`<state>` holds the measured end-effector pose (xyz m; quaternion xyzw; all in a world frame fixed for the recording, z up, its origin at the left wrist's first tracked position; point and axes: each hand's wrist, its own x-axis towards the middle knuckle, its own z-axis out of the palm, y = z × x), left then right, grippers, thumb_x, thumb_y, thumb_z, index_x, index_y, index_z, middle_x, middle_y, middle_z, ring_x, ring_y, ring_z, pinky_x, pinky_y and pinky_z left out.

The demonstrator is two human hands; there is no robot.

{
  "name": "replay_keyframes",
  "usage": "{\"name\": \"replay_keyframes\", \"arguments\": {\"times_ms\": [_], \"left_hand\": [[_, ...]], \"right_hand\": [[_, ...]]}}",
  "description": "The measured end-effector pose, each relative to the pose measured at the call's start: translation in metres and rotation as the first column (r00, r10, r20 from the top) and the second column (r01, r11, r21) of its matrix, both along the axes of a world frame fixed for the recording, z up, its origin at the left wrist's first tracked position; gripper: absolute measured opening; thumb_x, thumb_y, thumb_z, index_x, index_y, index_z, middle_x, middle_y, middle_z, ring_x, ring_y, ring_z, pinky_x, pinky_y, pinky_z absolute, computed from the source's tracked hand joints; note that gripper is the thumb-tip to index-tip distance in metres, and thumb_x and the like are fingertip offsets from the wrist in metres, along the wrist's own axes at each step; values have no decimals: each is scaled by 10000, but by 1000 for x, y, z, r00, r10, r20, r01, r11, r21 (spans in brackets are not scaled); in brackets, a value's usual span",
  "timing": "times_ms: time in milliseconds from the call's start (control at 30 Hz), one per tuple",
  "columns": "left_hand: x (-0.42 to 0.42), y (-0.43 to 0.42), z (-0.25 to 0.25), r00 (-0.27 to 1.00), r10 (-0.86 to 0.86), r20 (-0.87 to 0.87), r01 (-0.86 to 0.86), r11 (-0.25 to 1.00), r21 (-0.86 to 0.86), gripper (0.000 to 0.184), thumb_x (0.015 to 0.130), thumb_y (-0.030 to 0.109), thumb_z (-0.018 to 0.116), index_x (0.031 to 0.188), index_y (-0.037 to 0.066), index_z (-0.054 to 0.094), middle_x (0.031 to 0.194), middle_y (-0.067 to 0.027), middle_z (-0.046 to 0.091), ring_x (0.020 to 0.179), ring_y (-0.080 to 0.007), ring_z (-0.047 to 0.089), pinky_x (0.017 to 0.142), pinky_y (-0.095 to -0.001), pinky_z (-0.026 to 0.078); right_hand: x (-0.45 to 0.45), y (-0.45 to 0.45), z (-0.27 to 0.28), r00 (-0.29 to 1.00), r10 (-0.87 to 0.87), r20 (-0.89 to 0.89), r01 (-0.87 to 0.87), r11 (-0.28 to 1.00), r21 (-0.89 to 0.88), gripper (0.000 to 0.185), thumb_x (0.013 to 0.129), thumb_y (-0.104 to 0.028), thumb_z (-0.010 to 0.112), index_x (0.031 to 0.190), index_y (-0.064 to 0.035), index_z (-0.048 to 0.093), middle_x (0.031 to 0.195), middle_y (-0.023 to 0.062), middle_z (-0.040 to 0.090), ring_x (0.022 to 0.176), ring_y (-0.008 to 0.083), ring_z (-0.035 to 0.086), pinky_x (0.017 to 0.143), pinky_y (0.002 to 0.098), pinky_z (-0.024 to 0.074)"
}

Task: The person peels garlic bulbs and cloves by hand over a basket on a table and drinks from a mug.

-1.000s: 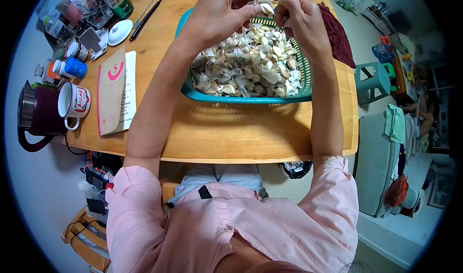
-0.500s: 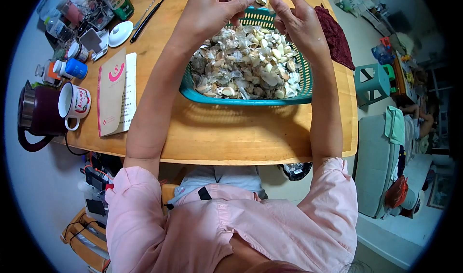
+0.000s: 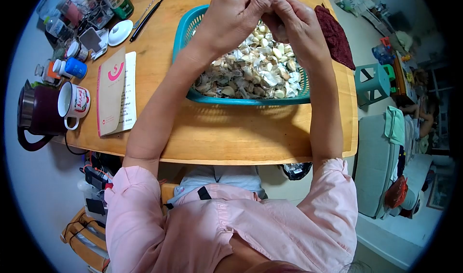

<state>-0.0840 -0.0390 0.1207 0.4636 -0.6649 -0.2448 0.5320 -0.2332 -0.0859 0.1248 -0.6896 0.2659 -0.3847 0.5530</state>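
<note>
Garlic cloves [image 3: 277, 53], smooth and creamy among papery skins [image 3: 270, 77], lie heaped inside the teal basket [image 3: 251, 101]. Above it, left hand [image 3: 235, 16] and right hand [image 3: 303, 30] meet, curled inward; what they grip cannot be told.

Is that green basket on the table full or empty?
Partly full: garlic cloves and skins lie inside the basket, its bare sides showing above them.
</note>
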Motion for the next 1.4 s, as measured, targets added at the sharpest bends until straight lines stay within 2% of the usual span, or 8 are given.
{"name": "replay_keyframes", "arguments": {"times_ms": [100, 233, 300, 467, 567, 833, 1200, 1400], "left_hand": [[-9, -1, -10, 984, 12, -176, -28, 996, -87, 317, 970, 270, 490, 903, -11, 621, 751, -85, 651, 662, -148, 605, 584, -262, 480], [-1, -10, -16, 987, 148, -61, -156, 974, -162, 347, 965, 301, 517, 886, -13, 641, 677, -21, 625, 627, -66, 576, 572, -237, 471], [13, -19, -29, 975, 57, -214, -38, 995, 91, 422, 993, 333, 435, 868, -15, 638, 669, -23, 620, 626, -90, 571, 589, -273, 476], [12, -13, -23, 985, 154, -73, -163, 978, -132, 421, 992, 334, 445, 829, -3, 637, 655, -21, 612, 524, -65, 484, 483, -242, 398], [22, 0, -21, 906, -132, -401, 239, 943, 230, 428, 997, 354, 431, 836, 17, 642, 649, -1, 618, 486, -49, 444, 446, -214, 367], [27, 5, -44, 985, -38, -166, 37, 999, -14, 441, 999, 363, 443, 809, 9, 625, 674, -8, 616, 589, -77, 522, 556, -246, 441], [21, 12, -42, 978, 43, -205, -70, 990, -125, 387, 1000, 336, 454, 897, 8, 634, 603, 16, 526, 536, -60, 482, 487, -231, 396], [13, 16, -32, 874, -131, -469, 249, 948, 199, 312, 999, 278, 461, 1081, 6, 589, 789, -47, 635, 553, -64, 537, 496, -178, 447]], "right_hand": [[11, 15, -2, 990, -10, 142, 12, 1000, -18, 287, 1013, -297, 435, 1018, -40, 562, 695, -40, 484, 550, 30, 396, 478, 175, 319], [20, 27, 4, 965, -238, 107, 219, 962, 166, 248, 1000, -321, 456, 958, -81, 503, 684, -25, 480, 521, 30, 385, 452, 165, 301], [30, 23, -6, 943, -143, 299, 73, 970, 232, 209, 989, -265, 454, 960, -66, 509, 694, -21, 475, 557, 35, 399, 442, 187, 298], [41, 33, -13, 911, -165, 377, 59, 959, 277, 198, 1005, -240, 431, 960, -58, 498, 730, 3, 478, 582, 59, 410, 482, 199, 330], [33, 35, -27, 902, -108, 419, -80, 910, 407, 248, 1004, -294, 455, 957, -56, 508, 735, 12, 501, 582, 70, 424, 473, 198, 334], [32, 52, -23, 891, -136, 433, -209, 725, 656, 278, 982, -338, 495, 939, -65, 527, 720, 27, 535, 513, 69, 379, 441, 194, 327], [1, 51, -21, 881, -66, 469, -188, 860, 475, 315, 950, -301, 570, 1070, -10, 581, 821, 85, 617, 560, 53, 439, 474, 184, 341], [-17, 52, -17, 893, -42, 448, -156, 905, 396, 313, 936, -189, 596, 1175, 7, 552, 929, 127, 656, 555, 43, 426, 480, 176, 357]]}}
